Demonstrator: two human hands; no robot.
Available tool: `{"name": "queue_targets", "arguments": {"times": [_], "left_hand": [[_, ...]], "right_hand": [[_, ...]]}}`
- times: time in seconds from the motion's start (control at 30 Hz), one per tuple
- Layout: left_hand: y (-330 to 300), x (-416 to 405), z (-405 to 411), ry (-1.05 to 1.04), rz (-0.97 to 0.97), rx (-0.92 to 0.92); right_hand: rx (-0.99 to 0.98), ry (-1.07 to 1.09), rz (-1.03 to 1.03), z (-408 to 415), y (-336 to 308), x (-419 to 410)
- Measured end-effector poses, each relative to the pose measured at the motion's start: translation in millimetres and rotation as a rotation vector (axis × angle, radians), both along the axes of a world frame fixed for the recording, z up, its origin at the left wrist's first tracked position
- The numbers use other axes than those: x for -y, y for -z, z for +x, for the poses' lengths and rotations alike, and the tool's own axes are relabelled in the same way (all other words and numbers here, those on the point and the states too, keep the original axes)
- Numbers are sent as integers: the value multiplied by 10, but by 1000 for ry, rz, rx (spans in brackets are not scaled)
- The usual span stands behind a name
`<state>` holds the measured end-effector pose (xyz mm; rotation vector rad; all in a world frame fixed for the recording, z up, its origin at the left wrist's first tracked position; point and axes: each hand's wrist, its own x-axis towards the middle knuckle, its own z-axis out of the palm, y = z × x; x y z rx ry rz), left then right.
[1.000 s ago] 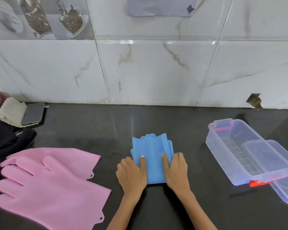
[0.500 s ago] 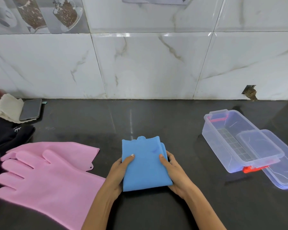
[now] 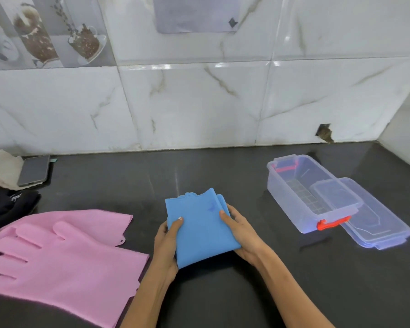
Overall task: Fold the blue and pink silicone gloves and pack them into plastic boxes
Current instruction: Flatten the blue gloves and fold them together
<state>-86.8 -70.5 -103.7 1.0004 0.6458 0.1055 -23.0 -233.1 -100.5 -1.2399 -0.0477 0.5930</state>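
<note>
White script on the black cloth [image 3: 7, 204] is unreadable.

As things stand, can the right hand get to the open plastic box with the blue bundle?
Probably yes. The right hand and left hand grip the folded blue gloves; the plastic box sits open to the right, lid beside it, bare counter between.

We see folded gloves [image 3: 200, 227] plain blue. Flat gloves [image 3: 64, 249] at left — plain pink. Box [image 3: 301, 195] clear plastic, latches [image 3: 330, 224] red-orange; lid [image 3: 374, 223] clear too. Counter [image 3: 223, 174] black, glossy. Wall tiles [image 3: 199, 102] white with grey-brown veins — one tile [image 3: 45, 31] carries brown dessert-glass print. Phone [image 3: 33, 170] dark grey on beige cloth [image 3: 3, 168].
</note>
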Motion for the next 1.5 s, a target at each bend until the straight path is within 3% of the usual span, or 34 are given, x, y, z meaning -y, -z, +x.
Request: {"name": "queue_targets", "arguments": {"times": [0.17,0.37,0.47,0.57,0.67,0.87,1.1,1.23,1.37,1.5], "left_hand": [[-415,545,444,137,-44,154],[-958,1785,1226,209,-132,342],[-936,2178,1420,212,-199,217],[-790,2313,1489,195,-143,66],[-729,2317,1513,192,-50,35],[-753,2252,1507,210,292,10],[-699,2097,1217,252,1006,137],[-699,2119,1198,330,1236,132],[-675,2185,1175,414,1496,71],[-562,2190,1179,543,1864,-72]], "right_hand": [[223,143,-73,292,-573,631],[334,244,-273,908,-1268,1799],[316,260,-423,1135,-1268,2156],[259,222,-520,1253,-1115,2272],[233,189,-569,1292,-956,2268],[283,181,-643,1181,-844,2106],[508,203,-1097,887,-676,1754],[583,315,-1294,824,-581,1607],[687,325,-1551,845,-641,1579],[898,193,-1890,860,-617,1494]]}}
